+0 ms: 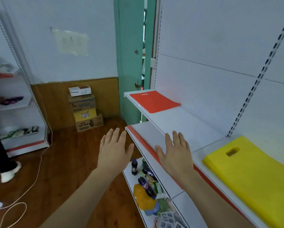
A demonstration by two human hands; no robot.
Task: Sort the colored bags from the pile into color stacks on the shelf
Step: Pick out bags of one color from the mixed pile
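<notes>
My left hand (114, 149) and right hand (175, 153) are bare, with no gloves, rings or watch on them. My forearms are bare too, with no sleeve on the stretch in view. My nails are short and unpainted.

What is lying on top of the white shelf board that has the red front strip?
On the white metal shelf lie a flat red bag with a cut-out handle at the far end and a stack of yellow bags nearer. The right hand hides part of the board. No mixed pile is in view.
</notes>
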